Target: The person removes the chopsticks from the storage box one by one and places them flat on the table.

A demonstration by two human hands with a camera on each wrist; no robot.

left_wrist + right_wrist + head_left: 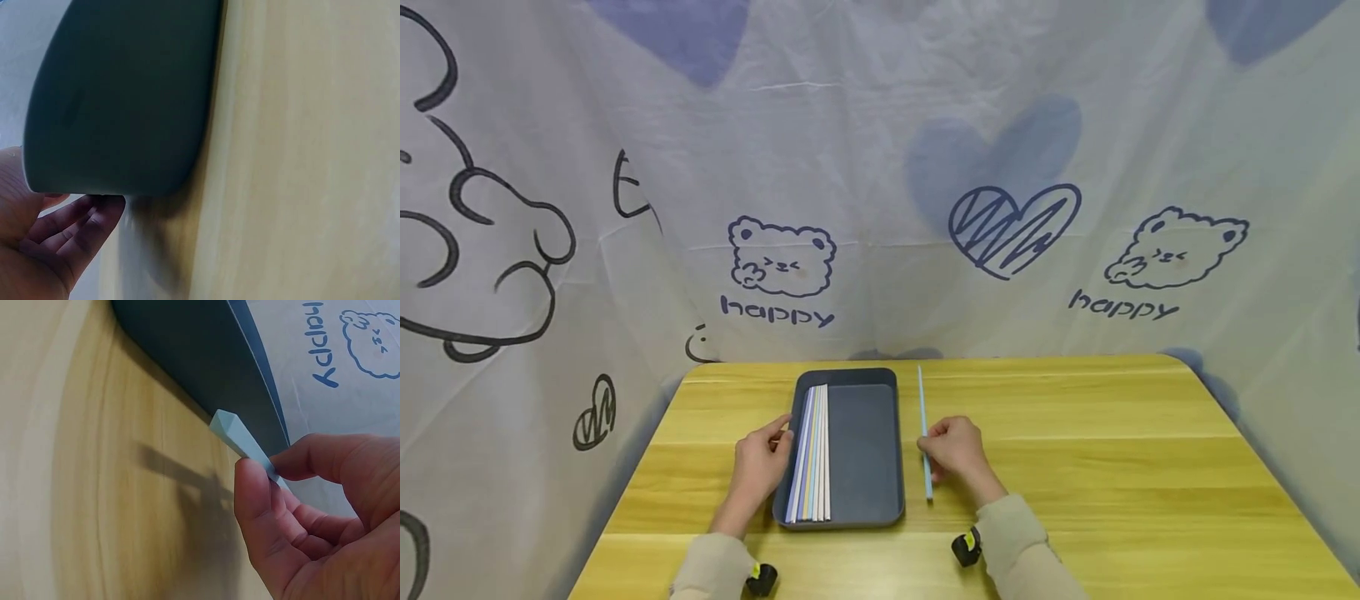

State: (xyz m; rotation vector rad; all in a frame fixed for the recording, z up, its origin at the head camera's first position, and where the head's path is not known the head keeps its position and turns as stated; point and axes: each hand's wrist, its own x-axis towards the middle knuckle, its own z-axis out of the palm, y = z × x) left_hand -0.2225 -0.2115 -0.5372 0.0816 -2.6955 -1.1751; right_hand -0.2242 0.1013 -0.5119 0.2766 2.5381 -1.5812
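A dark grey rectangular tray (pixel 865 450) lies on the table with several thin sticks (pixel 812 454) side by side along its left wall. They are white, blue, yellow and pale blue. At the tray's left edge my left hand (pixel 760 467) grips the rim. The left wrist view shows curled fingers (pixel 94 228) against the outside of the tray wall (pixel 125 100). To the right of the tray, my right hand (pixel 957 448) pinches a light blue stick (pixel 922 400) between thumb and fingers. The stick's angular end (pixel 226 425) points out past the fingertips in the right wrist view.
The wooden table (pixel 1112 467) extends to both sides of the tray. Behind it hangs a pale cloth (pixel 880 167) printed with hearts and bears. Small black devices (pixel 967 547) sit at both wrists.
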